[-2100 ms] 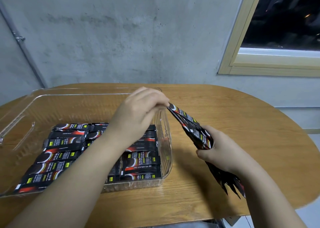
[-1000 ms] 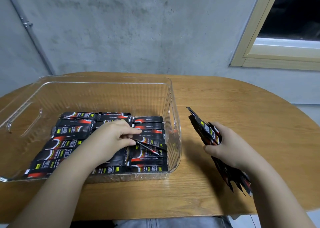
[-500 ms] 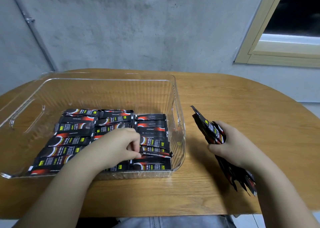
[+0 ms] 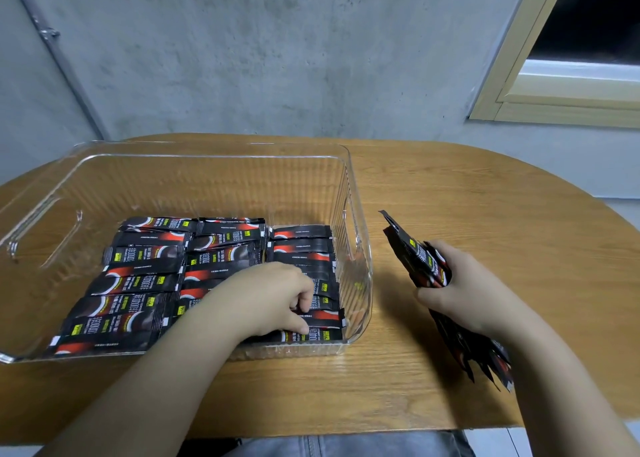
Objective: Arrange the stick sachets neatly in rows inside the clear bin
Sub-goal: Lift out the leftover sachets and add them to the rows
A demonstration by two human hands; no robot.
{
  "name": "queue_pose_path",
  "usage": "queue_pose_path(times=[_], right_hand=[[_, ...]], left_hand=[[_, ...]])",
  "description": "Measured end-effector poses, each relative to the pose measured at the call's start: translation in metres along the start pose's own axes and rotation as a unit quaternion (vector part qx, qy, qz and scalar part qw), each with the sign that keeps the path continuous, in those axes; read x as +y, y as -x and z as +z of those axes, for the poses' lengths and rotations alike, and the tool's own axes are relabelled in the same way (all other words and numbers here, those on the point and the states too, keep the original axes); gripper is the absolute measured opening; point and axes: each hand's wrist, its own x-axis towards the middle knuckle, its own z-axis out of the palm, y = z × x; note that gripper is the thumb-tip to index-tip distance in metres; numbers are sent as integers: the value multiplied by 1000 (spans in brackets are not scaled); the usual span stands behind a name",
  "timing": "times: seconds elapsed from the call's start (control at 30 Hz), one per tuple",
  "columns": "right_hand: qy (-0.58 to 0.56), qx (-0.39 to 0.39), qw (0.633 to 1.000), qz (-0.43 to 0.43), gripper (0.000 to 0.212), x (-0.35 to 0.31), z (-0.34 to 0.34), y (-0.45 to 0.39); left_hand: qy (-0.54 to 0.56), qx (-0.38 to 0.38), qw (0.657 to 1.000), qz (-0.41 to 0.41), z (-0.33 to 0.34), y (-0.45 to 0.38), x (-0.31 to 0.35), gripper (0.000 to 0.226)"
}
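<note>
A rounded wooden table (image 4: 467,214) stands against a grey concrete wall (image 4: 277,58), with a pale window frame (image 4: 540,85) at the upper right.

On the table's left half sits the clear bin (image 4: 349,193), and inside it the left hand (image 4: 266,300) reaches down at the near right corner. Its fingers (image 4: 304,304) are curled tightly, their tips pressed onto the stick sachets (image 4: 145,283) of the right-hand row, with the thumb lying along the nearest sachet by the front wall; whether they pinch one sachet or only push it is not clear. The sachets lie flat under and around that hand in three side-by-side rows, each stick running left to right, filling the near part of the bin floor while the far strip stays bare. They are black with red swooshes, white arcs and small yellow squares.

Outside the bin, well to its right, the right hand (image 4: 464,293) hovers over the table with its fingers wrapped firmly around a bundle of sachets (image 4: 415,255). The bundle is held tilted, its upper ends pointing away toward the bin's right wall, its lower ends fanning out below the wrist.
</note>
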Motion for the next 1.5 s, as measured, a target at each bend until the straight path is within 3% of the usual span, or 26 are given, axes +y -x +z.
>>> queue_pose_path(times=[0.23,0.4,0.63,0.7,0.77,0.83,0.9,1.0,1.2,1.37,1.5], right_hand=[[-5,3,1000,0,38,3,1,-1],[-10,0,1000,3,37,3,1,-2],[-4,1,1000,0,38,-1,-1,-1],[-4,0,1000,-2,39,-2,-1,0],[2,2,1000,-9,39,-4,-3,1],[9,7,1000,-18,39,-6,-6,4],[18,14,999,-30,40,-11,-9,8],[35,26,998,-46,46,-21,-13,16],[62,35,995,-72,49,-41,-15,29],[55,39,996,-58,47,-40,-17,34],[36,46,998,-39,45,-31,-19,33]], left_hand=[[18,28,999,-10,-1,2,-1,26],[31,7,1000,-3,1,0,1,14],[50,2,999,-16,-1,2,-2,15],[68,50,996,-2,-7,6,0,15],[79,144,986,26,-14,9,4,13],[113,263,956,67,-23,11,11,10],[152,333,923,120,-33,12,20,13],[162,354,899,202,-46,10,37,29],[43,411,855,314,-59,3,61,16],[93,484,830,259,-61,20,39,10],[171,455,863,138,-41,45,-13,8]])
